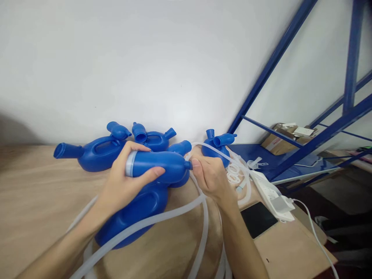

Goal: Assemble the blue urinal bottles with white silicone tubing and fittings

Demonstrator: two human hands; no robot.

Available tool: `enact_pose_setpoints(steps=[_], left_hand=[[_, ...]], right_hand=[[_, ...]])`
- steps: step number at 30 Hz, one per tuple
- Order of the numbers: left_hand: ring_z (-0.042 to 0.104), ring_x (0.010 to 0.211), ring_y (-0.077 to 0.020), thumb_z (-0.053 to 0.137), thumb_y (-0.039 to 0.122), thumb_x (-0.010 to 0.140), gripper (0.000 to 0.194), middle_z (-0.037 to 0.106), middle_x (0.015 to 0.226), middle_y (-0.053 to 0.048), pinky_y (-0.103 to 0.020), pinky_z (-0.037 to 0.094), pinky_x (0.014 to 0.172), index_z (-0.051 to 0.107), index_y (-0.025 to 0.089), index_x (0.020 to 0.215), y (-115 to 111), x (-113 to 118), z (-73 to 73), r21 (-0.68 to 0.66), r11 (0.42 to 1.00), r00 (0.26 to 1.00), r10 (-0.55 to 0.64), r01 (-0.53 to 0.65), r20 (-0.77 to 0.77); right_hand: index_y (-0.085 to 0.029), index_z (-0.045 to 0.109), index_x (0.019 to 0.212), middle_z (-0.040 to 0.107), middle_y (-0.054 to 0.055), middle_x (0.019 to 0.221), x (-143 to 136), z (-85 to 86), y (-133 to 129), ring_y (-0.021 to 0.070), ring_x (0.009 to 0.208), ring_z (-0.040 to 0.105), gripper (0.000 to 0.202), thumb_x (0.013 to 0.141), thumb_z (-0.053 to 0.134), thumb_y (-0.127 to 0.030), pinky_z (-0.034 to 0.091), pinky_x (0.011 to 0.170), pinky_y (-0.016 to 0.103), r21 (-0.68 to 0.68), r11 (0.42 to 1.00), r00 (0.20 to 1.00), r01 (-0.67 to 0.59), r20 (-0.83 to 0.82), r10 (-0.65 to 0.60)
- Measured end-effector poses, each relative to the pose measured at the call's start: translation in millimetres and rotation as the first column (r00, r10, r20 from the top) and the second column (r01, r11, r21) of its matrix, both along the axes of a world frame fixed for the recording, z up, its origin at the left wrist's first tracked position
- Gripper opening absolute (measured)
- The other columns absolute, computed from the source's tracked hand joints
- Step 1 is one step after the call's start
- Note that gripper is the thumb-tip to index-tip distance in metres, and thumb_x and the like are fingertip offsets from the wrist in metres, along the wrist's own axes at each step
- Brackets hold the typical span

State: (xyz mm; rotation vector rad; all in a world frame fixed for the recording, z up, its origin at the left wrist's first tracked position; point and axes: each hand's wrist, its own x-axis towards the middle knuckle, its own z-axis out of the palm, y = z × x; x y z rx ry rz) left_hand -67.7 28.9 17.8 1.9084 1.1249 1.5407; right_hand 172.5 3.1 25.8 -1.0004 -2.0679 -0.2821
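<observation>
My left hand (124, 180) is wrapped around a blue plastic funnel-shaped piece (159, 164). A translucent ring (130, 163) sits on its wide left end, and a narrow nozzle (188, 165) points right. My right hand (210, 174) is closed in a pinch right at the nozzle's tip; what lies inside its fingers is hidden. Below the left hand lies a blue urinal bottle (136, 221) with a moulded handle, partly covered by my arm. Translucent flexible tubing (162, 217) crosses in front of this bottle and loops beneath my right hand.
More blue bottles (97, 157) stand along the wall, with another blue bottle (216, 151) at the back right. White rings (233, 174) lie near my right wrist. A black-screened phone (258, 219) and a power strip (270, 193) rest rightward, beside a blue metal rack (273, 151).
</observation>
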Motion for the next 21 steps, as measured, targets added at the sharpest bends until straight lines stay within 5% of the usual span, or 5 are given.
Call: enact_pose_setpoints(steps=[3,6,10,15,21], left_hand=[[0.071,0.082,-0.027,0.081,0.055,0.079,0.031,0.072,0.101,-0.002,-0.043,0.058,0.064,0.067,0.034,0.096,4.9,-2.7,5.1,-0.023,0.999,0.998,0.05,-0.049,0.048],[0.072,0.098,-0.0291,0.083,0.052,0.077,0.032,0.073,0.106,0.0,-0.048,0.061,0.082,0.068,0.034,0.099,11.6,-9.1,4.0,0.037,0.99,0.985,0.129,-0.134,0.112],[0.071,0.107,-0.0283,0.082,0.049,0.08,0.035,0.073,0.111,0.0,-0.051,0.059,0.094,0.067,0.032,0.105,18.6,-19.2,0.5,0.092,0.979,0.967,0.159,-0.181,0.201],[0.074,0.102,-0.0264,0.09,0.049,0.074,0.043,0.075,0.104,0.001,-0.048,0.062,0.09,0.067,0.029,0.105,18.4,-23.2,2.6,0.226,0.962,0.979,0.114,-0.151,0.169],[0.071,0.113,-0.031,0.081,0.053,0.083,0.035,0.074,0.111,0.001,-0.058,0.059,0.099,0.065,0.036,0.109,13.1,-20.9,4.0,0.152,0.982,0.988,0.097,-0.115,0.118]], right_hand=[[-0.022,0.062,0.109,0.066,0.002,0.083,-5.7,1.4,-1.0,0.0172,0.074,0.063,0.029,0.113,0.037,-0.036,0.045,0.069,0.032,-0.166,0.984,0.968,-0.066,-0.248,0.023],[-0.028,0.047,0.142,0.068,-0.001,0.089,-8.4,2.8,-1.2,0.0172,0.075,0.068,0.039,0.109,0.05,-0.05,0.052,0.068,0.031,-0.338,0.907,0.818,-0.251,-0.575,0.012],[-0.025,0.063,0.114,0.075,0.0,0.09,-9.9,4.0,3.9,0.0177,0.082,0.075,0.033,0.098,0.07,-0.053,0.058,0.067,0.028,-0.422,0.819,0.686,-0.389,-0.726,-0.049],[-0.024,0.07,0.108,0.081,0.003,0.104,-14.5,3.2,10.8,0.0206,0.098,0.079,0.033,0.09,0.081,-0.05,0.064,0.079,0.032,-0.311,0.829,0.553,-0.464,-0.833,-0.003],[-0.025,0.073,0.11,0.081,0.002,0.106,-11.7,-0.1,8.7,0.0198,0.095,0.079,0.026,0.089,0.083,-0.037,0.065,0.084,0.035,-0.259,0.868,0.621,-0.424,-0.781,0.07]])
